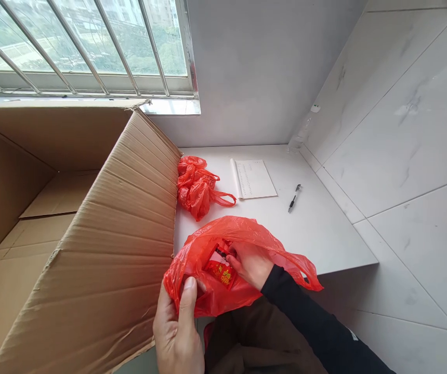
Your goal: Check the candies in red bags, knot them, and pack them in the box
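Note:
A red plastic bag (pixel 231 301) is spread open at the table's front edge. My left hand (pixel 180 332) pinches its left rim between thumb and fingers. Inside the bag lie red packets with yellow print (pixel 223 274) and something with dark marks beside them. My right hand (pixel 251 264) reaches into the bag, its fingers bent at the packets; whether they grip one I cannot make out. One bag handle hangs to the right of my right wrist.
A large open cardboard box (pixel 118 234) stands at the left. On the white table (pixel 262 228) are bundled red bags (pixel 198 189), a paper pad (pixel 255 179), a black pen (pixel 294 198) and a clear bottle (pixel 300 134) in the back corner. A tiled wall (pixel 410 156) rises on the right.

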Demonstrator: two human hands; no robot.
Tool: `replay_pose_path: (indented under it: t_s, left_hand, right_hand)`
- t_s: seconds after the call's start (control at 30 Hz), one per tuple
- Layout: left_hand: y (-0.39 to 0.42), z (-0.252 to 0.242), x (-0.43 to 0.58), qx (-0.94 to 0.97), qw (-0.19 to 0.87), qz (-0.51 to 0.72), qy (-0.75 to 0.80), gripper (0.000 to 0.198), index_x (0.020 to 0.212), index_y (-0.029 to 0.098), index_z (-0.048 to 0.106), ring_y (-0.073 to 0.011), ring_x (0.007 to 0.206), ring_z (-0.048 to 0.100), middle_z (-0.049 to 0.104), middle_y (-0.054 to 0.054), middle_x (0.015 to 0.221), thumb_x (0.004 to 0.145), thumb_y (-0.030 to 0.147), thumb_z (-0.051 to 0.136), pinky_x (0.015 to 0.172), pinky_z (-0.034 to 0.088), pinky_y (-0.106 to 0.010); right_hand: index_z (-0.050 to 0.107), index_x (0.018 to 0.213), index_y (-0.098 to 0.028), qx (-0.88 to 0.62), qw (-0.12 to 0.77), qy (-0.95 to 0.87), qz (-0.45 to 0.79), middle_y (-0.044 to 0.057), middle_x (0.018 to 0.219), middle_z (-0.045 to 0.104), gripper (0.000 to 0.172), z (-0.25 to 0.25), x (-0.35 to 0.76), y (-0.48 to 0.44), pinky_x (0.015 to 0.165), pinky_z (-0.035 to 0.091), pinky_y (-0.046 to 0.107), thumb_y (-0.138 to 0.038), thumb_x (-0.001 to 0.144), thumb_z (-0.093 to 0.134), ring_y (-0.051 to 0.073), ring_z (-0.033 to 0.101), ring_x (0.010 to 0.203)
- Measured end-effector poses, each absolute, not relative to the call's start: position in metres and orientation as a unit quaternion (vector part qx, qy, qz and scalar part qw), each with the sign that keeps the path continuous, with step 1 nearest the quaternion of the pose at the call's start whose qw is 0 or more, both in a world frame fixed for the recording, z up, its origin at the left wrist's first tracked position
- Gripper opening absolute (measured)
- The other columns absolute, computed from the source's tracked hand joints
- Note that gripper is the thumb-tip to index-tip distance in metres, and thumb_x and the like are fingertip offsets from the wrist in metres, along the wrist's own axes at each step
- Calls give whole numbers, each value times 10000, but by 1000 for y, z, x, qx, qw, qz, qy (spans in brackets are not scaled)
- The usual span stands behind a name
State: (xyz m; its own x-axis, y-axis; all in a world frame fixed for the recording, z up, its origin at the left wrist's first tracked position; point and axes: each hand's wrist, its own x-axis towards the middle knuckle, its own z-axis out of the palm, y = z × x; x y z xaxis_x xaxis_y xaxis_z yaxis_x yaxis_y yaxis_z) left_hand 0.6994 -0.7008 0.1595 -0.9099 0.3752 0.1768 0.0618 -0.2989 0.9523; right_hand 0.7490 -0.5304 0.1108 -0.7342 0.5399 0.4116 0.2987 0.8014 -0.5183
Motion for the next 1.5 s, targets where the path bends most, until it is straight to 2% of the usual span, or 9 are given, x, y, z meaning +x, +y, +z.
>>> replay_pose_path:
  t_s: [0.13,0.27,0.53,0.8,0.97,1.1,1.23,1.37,1.5]
  left_hand:
    - [-702,159,699,185,107,784,583,542,1384,300,611,-248,1159,644,712,-28,1262,873,453,704,911,550,-274]
    - [-701,161,700,181,109,785,582,515,1361,300,630,-225,1111,659,720,-22,1237,872,443,708,844,557,-236]
    - [-701,162,700,179,107,790,576,486,1314,294,663,-219,1092,653,728,-17,1195,856,446,725,883,534,-240]
    - [-701,164,703,176,113,790,577,477,1320,301,661,-208,1101,649,723,-16,1211,868,444,715,880,524,-228]
    - [-702,164,703,174,109,791,576,484,1327,304,657,-211,1117,651,725,-14,1202,866,435,721,884,530,-226]
    - [-702,163,703,180,115,789,576,491,1336,300,650,-214,1091,655,726,-16,1194,868,435,716,862,543,-228]
    - [-701,161,703,192,102,787,577,476,1347,312,640,-195,1079,652,725,-1,1201,887,419,697,851,535,-202]
    - [-701,159,702,195,95,786,579,481,1359,310,629,-215,1126,646,711,-7,1248,894,419,689,895,531,-232]
    - [-702,160,704,197,98,784,581,496,1363,304,627,-233,1155,642,710,-17,1258,887,423,697,915,532,-255]
  right_hand:
    - [599,907,-200,-225,270,-908,229,58,920,658,65,109,748,-534,792,444,345,-188,862,552,229,614,861]
    - [594,945,-203,-212,264,-907,250,28,866,658,104,112,748,-534,770,458,311,-177,895,506,193,620,800]
    - [609,1002,-215,-228,300,-891,253,61,995,682,161,112,748,-533,934,470,416,-222,937,463,254,642,958]
    - [595,934,-217,-213,300,-885,286,39,888,690,164,107,745,-535,794,520,316,-232,972,436,203,673,832]
    - [601,925,-211,-205,299,-885,294,17,860,699,165,109,744,-538,764,529,279,-223,974,444,179,682,804]
    - [648,1026,-232,-206,308,-888,273,19,978,732,193,112,748,-538,882,521,299,-214,968,464,189,691,941]
    - [675,1110,-214,-259,335,-877,229,110,1117,729,297,111,756,-531,1024,460,437,-280,1003,406,280,653,1109]
    - [692,1079,-240,-280,343,-874,201,108,1082,740,318,105,764,-522,1046,439,463,-283,1012,384,296,635,1136]
    - [670,1132,-216,-267,325,-886,195,110,1139,719,276,102,765,-523,1047,430,467,-261,987,438,300,631,1136]
